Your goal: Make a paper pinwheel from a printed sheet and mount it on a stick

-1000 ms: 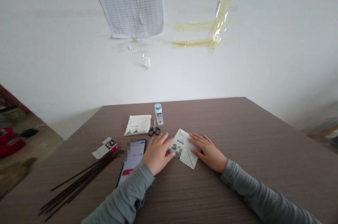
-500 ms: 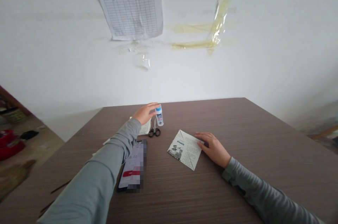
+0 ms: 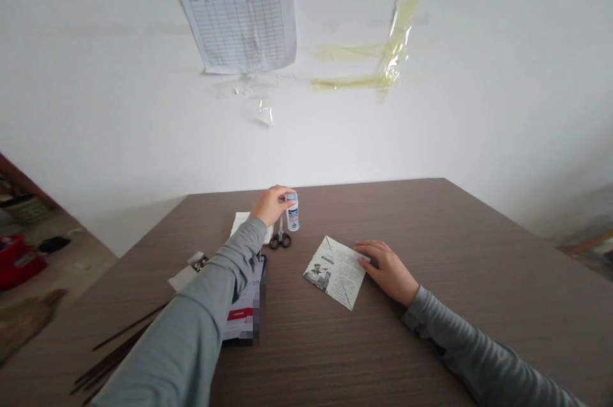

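Observation:
My left hand [image 3: 271,205] reaches to the far side of the table, thumb and fingers closed round the top of a small white bottle [image 3: 292,218] with a blue cap and printed label. The bottle stands upright, its cap mostly covered by the fingers. Just in front of it lie scissors [image 3: 280,239] with black handles. A folded piece of printed paper [image 3: 335,273], with a dark photo on its left part, rests flat at mid-table. My right hand [image 3: 389,269] lies at its right corner, thumb touching the paper and fingers stretched out.
A phone [image 3: 242,314], partly blurred, lies beneath my left forearm. White papers [image 3: 239,222] sit behind my left wrist, and a paper piece [image 3: 182,279] lies left of the sleeve. Thin dark sticks [image 3: 112,356] are at the left. A wall with a taped sheet [image 3: 239,23] borders the table.
My left hand has shifted slightly right and its fingers have closed on the bottle's top. The bottle has moved a little right. My right hand and the folded paper stay put.

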Demonstrator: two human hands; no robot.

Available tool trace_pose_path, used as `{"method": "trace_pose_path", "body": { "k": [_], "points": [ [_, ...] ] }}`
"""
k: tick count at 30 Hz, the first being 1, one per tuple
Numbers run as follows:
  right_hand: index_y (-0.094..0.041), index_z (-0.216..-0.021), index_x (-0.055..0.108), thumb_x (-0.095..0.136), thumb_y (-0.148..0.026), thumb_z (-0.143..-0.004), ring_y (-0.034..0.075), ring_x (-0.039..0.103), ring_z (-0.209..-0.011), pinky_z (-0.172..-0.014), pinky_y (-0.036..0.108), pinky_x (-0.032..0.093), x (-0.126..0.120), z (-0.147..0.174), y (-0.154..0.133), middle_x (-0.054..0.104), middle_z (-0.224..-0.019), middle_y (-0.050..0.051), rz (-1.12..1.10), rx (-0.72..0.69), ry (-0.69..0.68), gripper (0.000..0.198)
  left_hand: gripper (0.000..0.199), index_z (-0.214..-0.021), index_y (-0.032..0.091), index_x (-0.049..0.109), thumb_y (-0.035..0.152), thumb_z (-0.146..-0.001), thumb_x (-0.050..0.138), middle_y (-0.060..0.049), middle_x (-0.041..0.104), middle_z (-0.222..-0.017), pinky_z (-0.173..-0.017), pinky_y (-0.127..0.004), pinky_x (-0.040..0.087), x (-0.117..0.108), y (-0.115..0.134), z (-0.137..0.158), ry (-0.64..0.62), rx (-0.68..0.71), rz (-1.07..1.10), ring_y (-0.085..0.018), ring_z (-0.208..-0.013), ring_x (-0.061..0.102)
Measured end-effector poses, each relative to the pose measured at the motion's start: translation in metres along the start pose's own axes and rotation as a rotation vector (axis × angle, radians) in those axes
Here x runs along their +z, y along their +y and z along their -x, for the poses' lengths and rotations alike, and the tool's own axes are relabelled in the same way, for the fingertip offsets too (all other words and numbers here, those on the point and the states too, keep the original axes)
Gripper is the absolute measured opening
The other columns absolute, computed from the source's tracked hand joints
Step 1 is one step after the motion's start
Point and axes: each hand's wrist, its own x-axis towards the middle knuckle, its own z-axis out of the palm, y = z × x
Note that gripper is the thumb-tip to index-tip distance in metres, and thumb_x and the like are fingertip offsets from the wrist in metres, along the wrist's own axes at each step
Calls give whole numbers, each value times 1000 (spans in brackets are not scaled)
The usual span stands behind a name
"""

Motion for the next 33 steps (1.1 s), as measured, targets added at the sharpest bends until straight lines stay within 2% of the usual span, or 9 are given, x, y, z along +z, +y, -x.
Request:
{"method": "trace_pose_path", "body": {
  "k": [4, 9, 14, 17, 21, 28, 30, 33],
  "points": [
    [-30, -140, 100, 76, -33, -118, 46, 87, -154, -140, 70, 68, 0, 1, -2, 95, -159, 16, -10, -4, 11, 34, 17, -112, 23, 100, 29, -96, 101, -14, 100, -130, -120, -56, 78, 9, 18, 17, -21, 41, 41, -35, -114, 95],
    [-31, -136, 101, 76, -33, -117, 45, 89, -151, -138, 70, 69, 1, 1, -3, 96, -155, 15, -35, -9, 21, 31, 18, -115, 24, 101, 36, -102, 102, -14, 101, -133, -117, -56, 80, 24, 37, 38, -76, 109, 110, -35, -114, 97],
    [-31, -132, 102, 75, -34, -117, 45, 90, -147, -136, 71, 71, 0, -2, -3, 98, -151, 15, -57, -7, 25, 31, 7, -107, 27, 100, 28, -100, 100, -11, 102, -132, -119, -53, 79, 34, 49, 52, -111, 129, 139, -35, -124, 97],
    [-32, -132, 102, 79, -34, -116, 44, 92, -145, -134, 68, 72, -1, -5, -5, 99, -149, 15, -74, -12, 24, 28, 5, -103, 27, 98, 29, -99, 102, -11, 103, -129, -119, -53, 79, 37, 49, 57, -89, 126, 169, -35, -125, 97],
    [-32, -139, 101, 84, -37, -117, 44, 93, -143, -133, 65, 74, -4, -14, -12, 99, -150, 15, -95, -18, 18, 29, 14, -102, 26, 96, 36, -98, 105, -13, 103, -130, -119, -56, 81, 43, 46, 62, -61, 84, 273, -36, -124, 98],
    [-30, -156, 96, 92, -40, -109, 44, 91, -149, -135, 61, 71, -1, -34, -27, 96, -157, 14, -242, -22, 22, 48, 31, -110, 24, 94, 47, -96, 109, -15, 102, -137, -125, -59, 80, 51, 52, 70, -114, 6, 452, -38, -127, 100],
    [-30, -156, 95, 94, -39, -107, 44, 92, -148, -134, 60, 72, 2, -35, -30, 97, -156, 12, -289, -16, 25, 50, 35, -116, 25, 94, 50, -97, 110, -13, 102, -136, -121, -57, 81, 51, 55, 73, -158, -17, 452, -38, -126, 100],
    [-28, -152, 97, 92, -41, -109, 44, 94, -141, -130, 61, 74, 4, -34, -32, 99, -149, 13, -344, -22, -4, 45, 45, -138, 27, 94, 48, -101, 108, -11, 99, -141, -115, -54, 83, 49, 58, 77, -214, -14, 419, -36, -126, 99]
  ]
}}
